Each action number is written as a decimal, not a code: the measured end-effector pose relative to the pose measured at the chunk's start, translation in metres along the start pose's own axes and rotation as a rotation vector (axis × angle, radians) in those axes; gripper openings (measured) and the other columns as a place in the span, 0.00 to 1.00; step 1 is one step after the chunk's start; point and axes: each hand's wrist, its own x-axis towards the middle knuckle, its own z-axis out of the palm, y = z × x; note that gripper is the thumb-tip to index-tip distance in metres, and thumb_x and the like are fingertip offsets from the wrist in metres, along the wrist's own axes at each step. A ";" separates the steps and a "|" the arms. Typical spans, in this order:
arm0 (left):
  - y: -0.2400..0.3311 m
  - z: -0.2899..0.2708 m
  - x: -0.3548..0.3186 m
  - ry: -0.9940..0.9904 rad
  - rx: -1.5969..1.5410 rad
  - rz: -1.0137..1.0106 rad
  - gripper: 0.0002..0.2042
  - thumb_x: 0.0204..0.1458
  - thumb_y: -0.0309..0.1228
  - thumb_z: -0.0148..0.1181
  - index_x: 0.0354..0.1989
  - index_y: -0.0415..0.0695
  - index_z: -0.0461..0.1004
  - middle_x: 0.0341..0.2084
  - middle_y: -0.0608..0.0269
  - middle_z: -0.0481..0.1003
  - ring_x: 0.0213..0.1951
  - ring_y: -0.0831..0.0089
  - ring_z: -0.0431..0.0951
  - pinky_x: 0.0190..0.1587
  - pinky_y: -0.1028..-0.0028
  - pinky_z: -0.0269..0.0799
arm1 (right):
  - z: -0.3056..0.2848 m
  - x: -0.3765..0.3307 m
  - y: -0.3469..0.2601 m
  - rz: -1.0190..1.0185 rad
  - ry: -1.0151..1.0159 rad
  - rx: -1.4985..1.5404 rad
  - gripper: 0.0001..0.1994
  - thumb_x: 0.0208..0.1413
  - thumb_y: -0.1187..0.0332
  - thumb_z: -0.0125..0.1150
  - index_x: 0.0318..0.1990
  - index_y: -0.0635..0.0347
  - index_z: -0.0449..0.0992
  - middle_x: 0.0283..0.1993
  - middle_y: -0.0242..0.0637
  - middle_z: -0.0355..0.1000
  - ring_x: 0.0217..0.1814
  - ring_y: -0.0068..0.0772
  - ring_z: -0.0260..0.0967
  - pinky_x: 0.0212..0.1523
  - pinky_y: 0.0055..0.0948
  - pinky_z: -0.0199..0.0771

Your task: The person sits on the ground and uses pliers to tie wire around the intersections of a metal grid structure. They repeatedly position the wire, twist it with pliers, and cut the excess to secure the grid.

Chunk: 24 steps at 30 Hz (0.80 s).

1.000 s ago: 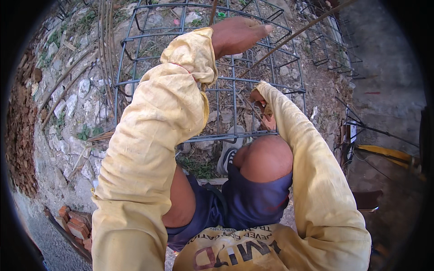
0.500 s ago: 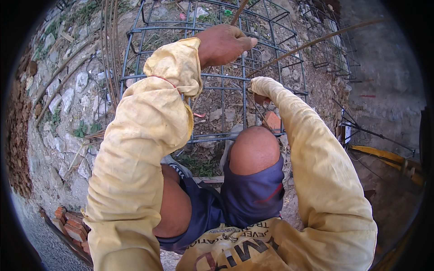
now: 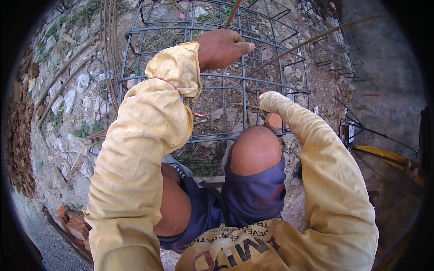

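Observation:
A cage of tied steel bars [image 3: 244, 95] lies in front of my knees, its long bars crossed by square hoops. My left hand [image 3: 222, 49] rests over its middle, fingers curled downward and thumb pointing right. Whatever is in those fingers is hidden beneath the hand. My right hand [image 3: 261, 93] is lower and to the right, by the cage's near bars. The yellow sleeve covers most of it, so its fingers do not show. A thin rusty rod [image 3: 316, 39] slants across the cage from the upper right, ending between my two hands.
Several long rusty bars [image 3: 108, 58] lie left of the cage on stony ground. Another steel cage [image 3: 337, 54] is at the upper right. An orange brick piece [image 3: 274, 121] sits by my knee. Bricks [image 3: 74, 226] are piled at lower left, and a yellow bar [image 3: 384, 156] lies at right.
My right hand and forearm have shifted a little down and to the right, away from the cage's middle bars. My left hand has stayed almost in place.

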 end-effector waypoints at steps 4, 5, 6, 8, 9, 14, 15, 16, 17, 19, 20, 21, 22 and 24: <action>0.004 0.007 0.004 -0.037 0.021 0.015 0.31 0.59 0.54 0.50 0.57 0.36 0.72 0.51 0.43 0.75 0.53 0.51 0.75 0.56 0.60 0.67 | 0.015 -0.015 0.007 0.241 0.087 0.392 0.12 0.57 0.67 0.55 0.44 0.58 0.81 0.44 0.45 0.80 0.47 0.43 0.78 0.44 0.37 0.78; 0.005 0.010 0.008 -0.048 0.015 0.026 0.31 0.59 0.54 0.50 0.57 0.36 0.72 0.50 0.43 0.75 0.53 0.51 0.75 0.56 0.60 0.67 | 0.027 -0.004 0.010 0.420 0.117 0.636 0.11 0.57 0.67 0.56 0.44 0.57 0.82 0.43 0.45 0.80 0.47 0.42 0.78 0.43 0.36 0.78; -0.001 0.009 0.006 -0.055 0.028 0.009 0.31 0.59 0.54 0.50 0.56 0.36 0.72 0.50 0.43 0.75 0.52 0.51 0.75 0.56 0.60 0.67 | 0.006 -0.011 0.000 0.273 0.121 0.432 0.11 0.57 0.66 0.59 0.44 0.56 0.82 0.43 0.45 0.80 0.44 0.40 0.79 0.40 0.36 0.78; -0.005 0.008 0.004 -0.056 0.048 -0.004 0.31 0.59 0.54 0.50 0.56 0.36 0.72 0.50 0.42 0.75 0.52 0.51 0.75 0.56 0.60 0.68 | -0.025 -0.033 -0.008 0.169 0.074 0.276 0.13 0.56 0.64 0.64 0.47 0.54 0.80 0.41 0.44 0.80 0.37 0.39 0.79 0.35 0.37 0.78; -0.004 0.009 0.005 -0.056 0.049 0.000 0.31 0.60 0.54 0.50 0.56 0.36 0.72 0.50 0.42 0.75 0.52 0.51 0.76 0.56 0.60 0.68 | -0.034 -0.039 -0.004 0.198 -0.001 0.326 0.15 0.55 0.64 0.65 0.50 0.54 0.78 0.39 0.44 0.80 0.35 0.39 0.78 0.34 0.37 0.77; 0.000 0.011 0.002 -0.064 0.012 0.006 0.30 0.60 0.53 0.50 0.56 0.36 0.72 0.49 0.42 0.76 0.51 0.52 0.76 0.55 0.60 0.68 | -0.053 -0.047 0.018 0.289 -0.199 0.516 0.21 0.54 0.63 0.66 0.56 0.52 0.74 0.39 0.41 0.78 0.29 0.37 0.77 0.30 0.37 0.76; 0.001 0.011 0.002 -0.070 0.017 0.008 0.30 0.60 0.53 0.50 0.56 0.36 0.72 0.49 0.42 0.76 0.51 0.52 0.76 0.55 0.61 0.68 | -0.054 -0.045 0.021 0.291 -0.201 0.545 0.21 0.54 0.62 0.66 0.57 0.52 0.74 0.40 0.41 0.78 0.28 0.37 0.76 0.30 0.37 0.76; -0.002 0.010 0.000 -0.070 0.016 -0.007 0.30 0.60 0.53 0.50 0.56 0.36 0.72 0.48 0.42 0.76 0.51 0.53 0.76 0.55 0.61 0.68 | -0.057 -0.041 0.020 0.286 -0.205 0.576 0.22 0.55 0.62 0.66 0.57 0.52 0.74 0.41 0.41 0.78 0.28 0.37 0.76 0.30 0.37 0.76; -0.002 0.009 -0.001 -0.071 0.010 -0.012 0.30 0.60 0.53 0.50 0.56 0.36 0.73 0.48 0.42 0.76 0.50 0.53 0.76 0.55 0.61 0.68 | -0.057 -0.040 0.023 0.286 -0.207 0.610 0.22 0.55 0.62 0.66 0.57 0.52 0.74 0.42 0.40 0.77 0.28 0.36 0.76 0.30 0.37 0.76; -0.001 0.007 -0.004 -0.066 0.015 -0.011 0.30 0.60 0.53 0.50 0.55 0.36 0.73 0.48 0.43 0.76 0.50 0.54 0.76 0.54 0.61 0.68 | -0.056 -0.039 0.022 0.290 -0.214 0.707 0.22 0.55 0.62 0.65 0.58 0.52 0.73 0.44 0.39 0.77 0.27 0.36 0.76 0.30 0.37 0.75; 0.000 0.005 -0.005 -0.059 0.027 -0.004 0.30 0.60 0.53 0.50 0.55 0.36 0.73 0.48 0.43 0.76 0.50 0.54 0.77 0.54 0.62 0.69 | -0.055 -0.038 0.023 0.293 -0.213 0.770 0.22 0.55 0.62 0.65 0.58 0.51 0.73 0.45 0.39 0.76 0.27 0.35 0.75 0.30 0.37 0.75; 0.000 0.004 -0.006 -0.052 0.039 0.001 0.30 0.59 0.53 0.51 0.54 0.35 0.73 0.47 0.44 0.77 0.49 0.54 0.77 0.54 0.62 0.69 | -0.053 -0.036 0.024 0.296 -0.207 0.852 0.23 0.55 0.61 0.65 0.58 0.51 0.73 0.46 0.38 0.76 0.27 0.35 0.75 0.29 0.37 0.75; 0.000 0.008 -0.002 -0.054 0.010 0.014 0.30 0.59 0.53 0.51 0.54 0.35 0.73 0.47 0.44 0.77 0.49 0.55 0.77 0.53 0.62 0.69 | -0.040 -0.041 0.026 0.323 -0.220 0.956 0.23 0.55 0.61 0.65 0.59 0.51 0.72 0.47 0.38 0.76 0.26 0.35 0.75 0.29 0.37 0.75; -0.003 0.009 -0.001 -0.046 -0.015 0.007 0.29 0.59 0.52 0.52 0.54 0.35 0.74 0.46 0.44 0.77 0.47 0.56 0.77 0.52 0.63 0.70 | -0.023 -0.035 0.020 0.345 -0.219 1.221 0.23 0.55 0.61 0.65 0.59 0.51 0.72 0.49 0.37 0.75 0.26 0.34 0.75 0.29 0.37 0.75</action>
